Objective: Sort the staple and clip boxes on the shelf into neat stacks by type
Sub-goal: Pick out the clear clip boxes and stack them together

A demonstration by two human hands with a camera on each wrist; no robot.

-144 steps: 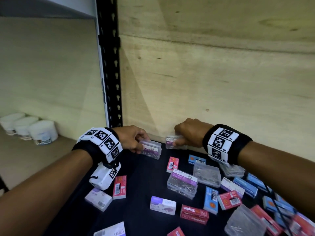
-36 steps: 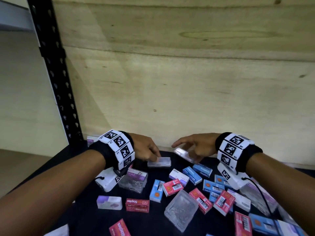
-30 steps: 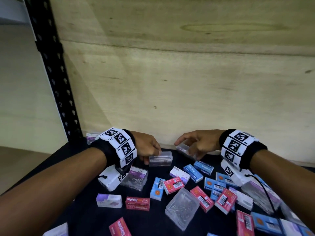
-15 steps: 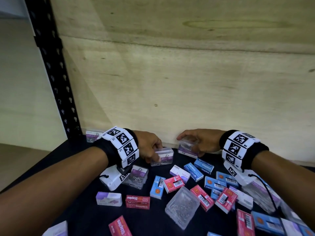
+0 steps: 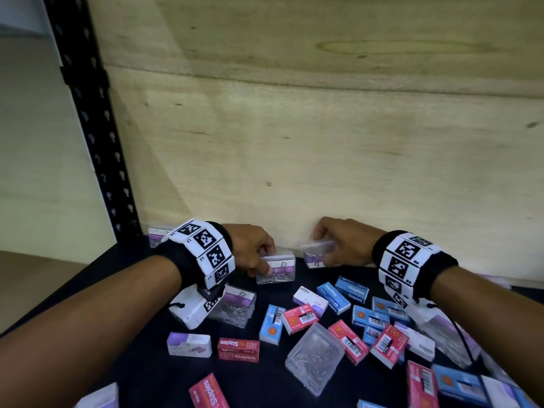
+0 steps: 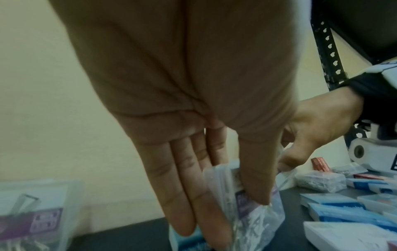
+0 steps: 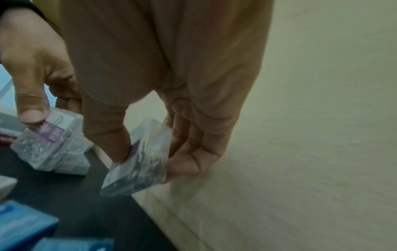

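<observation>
Clear clip box [image 5: 275,267] w/ purple label sits pinched in my left hand [image 5: 250,248], down on the black shelf [image 5: 153,375]. My right hand [image 5: 343,242] grips a 2nd clip box [image 5: 316,254], tilted, by the wood back panel [image 5: 323,142]. Staple boxes [image 5: 297,316] lie scattered below both hands.

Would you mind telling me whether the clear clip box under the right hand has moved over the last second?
Yes. The clip box, held by the right hand, has moved back toward the wooden back panel.

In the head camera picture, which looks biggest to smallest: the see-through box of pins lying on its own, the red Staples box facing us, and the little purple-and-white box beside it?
1. See-through pin box, clearly largest.
2. Red Staples box and purple-and-white box: nearly alike, so unranked.
</observation>
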